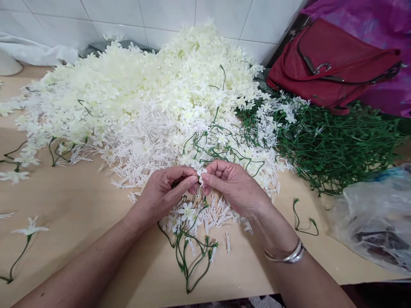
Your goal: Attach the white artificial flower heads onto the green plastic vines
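Note:
My left hand and my right hand meet fingertip to fingertip over the wooden table, both pinched on a small white artificial flower. A green branched stem with a few white flowers hangs below my hands and lies on the table. Just behind my hands is a big heap of cream-white flower heads and white plastic stamen pieces. A silver bracelet sits on my right wrist.
A pile of bare green stems lies to the right. A red handbag rests at the back right against purple cloth. A clear plastic bag is near the right edge. Loose flowers on stems lie at the left. A tiled wall is behind.

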Tool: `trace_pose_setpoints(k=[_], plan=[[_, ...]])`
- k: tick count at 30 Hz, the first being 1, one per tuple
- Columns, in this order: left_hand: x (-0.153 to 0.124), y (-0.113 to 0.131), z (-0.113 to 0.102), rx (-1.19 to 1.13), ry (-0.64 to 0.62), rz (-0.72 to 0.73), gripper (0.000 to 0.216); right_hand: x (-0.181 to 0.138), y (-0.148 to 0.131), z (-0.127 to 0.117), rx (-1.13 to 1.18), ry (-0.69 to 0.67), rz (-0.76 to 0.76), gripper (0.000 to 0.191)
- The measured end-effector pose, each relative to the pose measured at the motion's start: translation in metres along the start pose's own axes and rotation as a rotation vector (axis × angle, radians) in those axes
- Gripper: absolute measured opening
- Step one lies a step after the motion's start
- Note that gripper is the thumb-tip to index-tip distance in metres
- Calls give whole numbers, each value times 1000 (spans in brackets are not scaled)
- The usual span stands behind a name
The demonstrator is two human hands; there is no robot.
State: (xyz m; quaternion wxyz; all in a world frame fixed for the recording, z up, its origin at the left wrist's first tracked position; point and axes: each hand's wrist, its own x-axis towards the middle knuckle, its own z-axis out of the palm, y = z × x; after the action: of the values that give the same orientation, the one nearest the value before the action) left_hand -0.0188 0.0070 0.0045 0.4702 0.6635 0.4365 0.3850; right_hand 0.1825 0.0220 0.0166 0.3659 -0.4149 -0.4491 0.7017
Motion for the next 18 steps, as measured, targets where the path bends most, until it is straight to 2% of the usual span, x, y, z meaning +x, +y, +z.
trace_pose_setpoints(k=[8, 13, 18], plan=[[0, -2, -1, -7, 0, -3, 19, 1, 2, 2, 2, 15, -2, 34], [0, -3, 0, 3, -22, 9, 20, 2, -2, -4, 4, -48, 59, 36], [-1, -5, 0, 16, -28, 1, 20, 4, -2, -4, -23, -69, 37, 35]])
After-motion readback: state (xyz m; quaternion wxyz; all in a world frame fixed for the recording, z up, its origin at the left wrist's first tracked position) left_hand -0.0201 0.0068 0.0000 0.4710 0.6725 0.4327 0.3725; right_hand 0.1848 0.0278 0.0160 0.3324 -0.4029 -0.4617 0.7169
